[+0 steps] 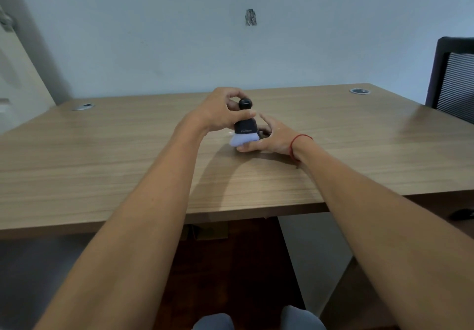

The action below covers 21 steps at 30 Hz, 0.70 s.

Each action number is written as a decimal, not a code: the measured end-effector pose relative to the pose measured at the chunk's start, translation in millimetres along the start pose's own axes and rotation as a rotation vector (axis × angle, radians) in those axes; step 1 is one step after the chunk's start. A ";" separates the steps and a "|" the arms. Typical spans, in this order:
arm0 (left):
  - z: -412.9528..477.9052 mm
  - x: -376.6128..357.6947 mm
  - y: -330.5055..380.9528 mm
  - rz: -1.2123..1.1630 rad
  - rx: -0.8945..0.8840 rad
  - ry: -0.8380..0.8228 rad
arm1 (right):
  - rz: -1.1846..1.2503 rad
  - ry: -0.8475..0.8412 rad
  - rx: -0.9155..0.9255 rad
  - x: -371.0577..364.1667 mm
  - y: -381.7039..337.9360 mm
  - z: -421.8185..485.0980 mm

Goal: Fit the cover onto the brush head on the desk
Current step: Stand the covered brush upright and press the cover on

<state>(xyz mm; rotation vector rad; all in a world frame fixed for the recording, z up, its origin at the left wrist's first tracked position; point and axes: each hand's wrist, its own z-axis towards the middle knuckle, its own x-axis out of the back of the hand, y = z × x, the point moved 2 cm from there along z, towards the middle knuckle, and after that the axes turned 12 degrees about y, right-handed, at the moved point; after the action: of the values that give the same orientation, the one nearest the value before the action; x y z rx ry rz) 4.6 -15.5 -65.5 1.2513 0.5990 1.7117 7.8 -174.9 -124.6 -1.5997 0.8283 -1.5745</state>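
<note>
A small brush (245, 124) with a black knob handle and pale lilac bristles (242, 141) stands upright near the middle of the wooden desk (102, 155). My left hand (220, 112) grips its black handle from the left, fingers curled around the knob. My right hand (272, 137) rests on the desk just right of the brush, thumb under the bristles and fingers curved around a dark object (264, 133) behind them, probably the cover. That object is mostly hidden by the hand. A red string circles my right wrist.
Two cable grommets sit at the back of the desk, one far left (83, 106) and one far right (359, 90). A black mesh chair (451, 81) stands at the right edge. The wall is close behind the desk.
</note>
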 end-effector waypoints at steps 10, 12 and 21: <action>9.5 -3.4 0.4 0.025 -0.079 0.022 | -0.005 -0.008 0.004 1.0 -2.7 -0.7; 12.9 -11.8 -6.7 0.061 -0.147 0.163 | 0.007 -0.013 0.002 0.4 -3.1 -1.9; 6.3 -10.6 -12.9 -0.048 -0.139 0.168 | 0.027 -0.038 -0.019 4.0 -4.3 -5.4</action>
<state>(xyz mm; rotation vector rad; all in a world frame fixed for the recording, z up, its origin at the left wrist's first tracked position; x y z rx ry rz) 16.2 -19.4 -78.5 0.9956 0.5923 1.7981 2.4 -176.4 -119.0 -1.6209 0.8435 -1.5166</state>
